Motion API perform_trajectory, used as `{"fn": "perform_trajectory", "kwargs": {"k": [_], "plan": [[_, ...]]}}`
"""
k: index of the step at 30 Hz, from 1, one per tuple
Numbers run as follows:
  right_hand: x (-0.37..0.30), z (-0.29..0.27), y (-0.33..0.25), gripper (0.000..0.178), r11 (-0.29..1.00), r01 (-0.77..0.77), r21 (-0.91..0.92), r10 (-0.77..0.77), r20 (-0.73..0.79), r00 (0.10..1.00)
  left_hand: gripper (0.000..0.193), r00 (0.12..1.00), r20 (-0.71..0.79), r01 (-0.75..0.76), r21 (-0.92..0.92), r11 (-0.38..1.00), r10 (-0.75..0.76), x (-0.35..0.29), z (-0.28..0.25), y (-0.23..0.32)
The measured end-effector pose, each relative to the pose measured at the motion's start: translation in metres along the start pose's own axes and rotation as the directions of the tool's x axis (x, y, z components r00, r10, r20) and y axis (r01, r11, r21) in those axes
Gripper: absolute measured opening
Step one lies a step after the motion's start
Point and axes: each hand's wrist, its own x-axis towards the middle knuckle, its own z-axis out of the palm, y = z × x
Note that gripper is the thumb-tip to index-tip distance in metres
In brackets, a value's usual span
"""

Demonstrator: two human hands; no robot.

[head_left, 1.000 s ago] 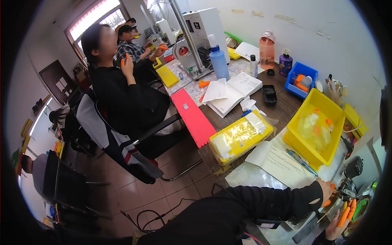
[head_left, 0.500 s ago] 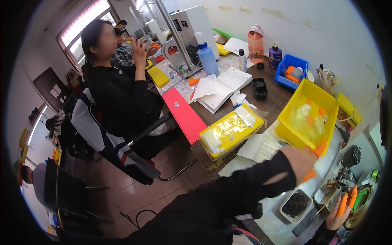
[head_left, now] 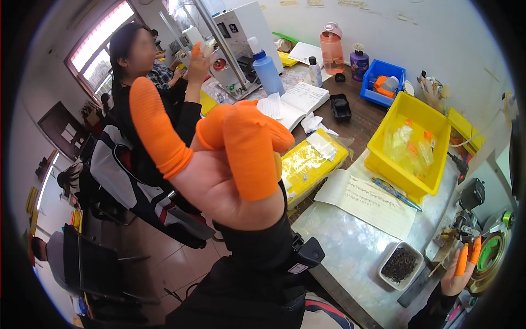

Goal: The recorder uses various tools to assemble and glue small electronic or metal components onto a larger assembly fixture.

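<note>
Close to the camera, left of the middle, I hold up my left hand [head_left: 235, 181] with its palm toward me. Orange finger cots cover its thumb and fingers. The thumb stands apart and the fingers are loosely curled, with nothing seen in them. At the lower right my right hand [head_left: 456, 275] reaches up to a small metal fixture [head_left: 457, 236] on the bench. Two of its fingers, in orange cots, are stretched out with a gap between them. Their tips are at the fixture, where fine detail is too small to make out. Beside them is a round green-and-brass reel [head_left: 489, 257].
A white dish of dark small pieces [head_left: 402, 264] stands left of my right hand. Beyond it lie an open notebook [head_left: 378, 211], a pen [head_left: 395, 193], a yellow bin of plastic bags [head_left: 435, 183] and a wrapped yellow box [head_left: 307, 164]. A co-worker [head_left: 123, 66] sits at the left.
My left hand has come from beside the yellow bin, back leftward and up close to the camera, uncovering the notebook and pen. My right hand has stayed at the fixture.
</note>
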Motion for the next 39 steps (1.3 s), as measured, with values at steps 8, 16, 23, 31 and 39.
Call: {"fn": "perform_trajectory", "kwargs": {"k": [8, 16, 23, 31, 39], "plan": [[-0.003, 0.000, -0.004, 0.046, 0.999, -0.029, -0.033, 0.030, 0.012, 0.999, 0.063, 0.966, -0.252, -0.082, -0.083, 0.993, 0.059, 0.006, 0.011, -0.009], [-0.004, 0.002, -0.006, 0.045, 1.000, -0.024, 0.013, 0.023, 0.069, 0.997, 0.017, 0.972, -0.130, -0.192, 0.051, 0.980, 0.198, 0.012, -0.035, -0.022], [-0.006, 0.010, -0.012, 0.044, 0.999, -0.026, 0.034, 0.023, 0.068, 0.997, 0.055, 0.971, -0.231, -0.068, 0.003, 0.998, 0.067, 0.026, -0.033, -0.011], [-0.015, 0.005, -0.017, 0.045, 0.997, 0.072, -0.037, -0.072, 0.006, 0.997, 0.042, 0.968, -0.240, -0.064, 0.056, 0.996, 0.076, 0.010, -0.006, -0.010], [-0.002, 0.063, -0.033, 0.057, 0.993, 0.053, 0.104, -0.055, 0.017, 0.998, 0.041, 0.679, 0.665, 0.322, 0.109, 0.940, -0.310, -0.048, 0.060, -0.005]]}}
